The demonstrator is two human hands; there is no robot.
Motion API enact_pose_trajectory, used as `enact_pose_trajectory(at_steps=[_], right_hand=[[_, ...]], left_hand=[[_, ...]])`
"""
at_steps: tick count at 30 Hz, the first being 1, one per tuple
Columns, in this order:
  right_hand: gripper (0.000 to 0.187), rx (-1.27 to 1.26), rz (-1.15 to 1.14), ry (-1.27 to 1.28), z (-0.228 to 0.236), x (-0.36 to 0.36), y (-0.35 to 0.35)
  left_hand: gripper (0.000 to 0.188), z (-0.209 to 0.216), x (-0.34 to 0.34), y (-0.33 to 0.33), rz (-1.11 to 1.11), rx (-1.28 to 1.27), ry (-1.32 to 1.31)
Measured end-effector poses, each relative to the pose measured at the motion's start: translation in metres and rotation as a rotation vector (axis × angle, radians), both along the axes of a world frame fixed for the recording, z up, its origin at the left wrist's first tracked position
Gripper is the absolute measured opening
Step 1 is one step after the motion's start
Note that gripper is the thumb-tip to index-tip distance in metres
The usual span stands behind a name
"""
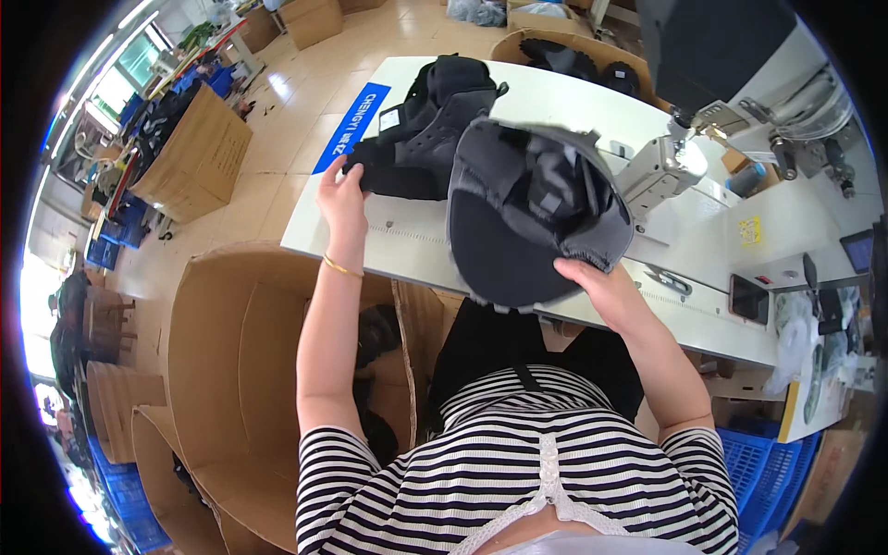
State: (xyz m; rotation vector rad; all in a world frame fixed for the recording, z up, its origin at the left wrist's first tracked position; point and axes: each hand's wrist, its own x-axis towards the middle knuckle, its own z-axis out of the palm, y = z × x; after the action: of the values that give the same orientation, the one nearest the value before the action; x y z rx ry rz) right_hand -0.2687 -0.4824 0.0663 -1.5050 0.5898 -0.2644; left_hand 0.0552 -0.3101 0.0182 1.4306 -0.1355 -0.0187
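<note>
My right hand (601,287) grips a dark grey and black cap-like piece (504,245). Its rounded black brim-like front faces me, and folds of fabric show in its hollow; only the thumb lies plainly on top, the other fingers being hidden beneath. At the table's left edge, my left hand (342,199) pinches the end of a flat black fabric piece (398,178). This belongs to, or lies against, a heap of dark sewn pieces (453,88) with small holes, a tab and a white label. The held piece overlaps the heap's right side.
A sewing machine (661,171) stands on the white table (416,227), right of the held piece. Thread snips (671,280) and a phone (748,298) lie nearer me. Cardboard boxes stand at left (231,351) and behind the table (509,46). Blue crates (758,472) are at lower right.
</note>
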Motion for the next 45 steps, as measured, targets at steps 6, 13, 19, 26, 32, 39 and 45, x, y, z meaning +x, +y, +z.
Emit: enact_pose_trajectory(at_steps=[6, 13, 19, 26, 32, 39, 45], right_hand=[[0.039, -0.026, 0.120, 0.072, 0.006, -0.038, -0.011], [0.039, -0.135, 0.146, 0.011, 0.001, -0.052, -0.019], [0.028, -0.122, 0.101, -0.050, 0.005, -0.058, -0.025], [0.026, -0.156, -0.073, -0.253, 0.015, -0.050, -0.031], [0.026, -0.401, 0.020, -0.208, 0.034, -0.025, -0.053], [0.034, -0.362, 0.161, -0.194, 0.038, -0.032, -0.088], [0.029, -0.062, -0.118, -0.369, 0.015, -0.033, -0.073]], left_hand=[[0.031, -0.040, 0.103, -0.035, 0.257, 0.151, -0.101], [0.039, -0.038, 0.110, -0.071, 0.535, 0.278, 0.148], [0.033, -0.018, 0.047, -0.063, 0.689, 0.834, -0.349], [0.055, -0.009, -0.118, -0.013, -0.882, -0.134, 0.115], [0.059, 0.014, -0.192, -0.039, -1.219, -0.709, 0.378], [0.037, 0.038, -0.169, -0.066, -1.398, -0.750, 0.731], [0.029, 0.076, -0.203, -0.087, -1.194, -0.287, 0.367]])
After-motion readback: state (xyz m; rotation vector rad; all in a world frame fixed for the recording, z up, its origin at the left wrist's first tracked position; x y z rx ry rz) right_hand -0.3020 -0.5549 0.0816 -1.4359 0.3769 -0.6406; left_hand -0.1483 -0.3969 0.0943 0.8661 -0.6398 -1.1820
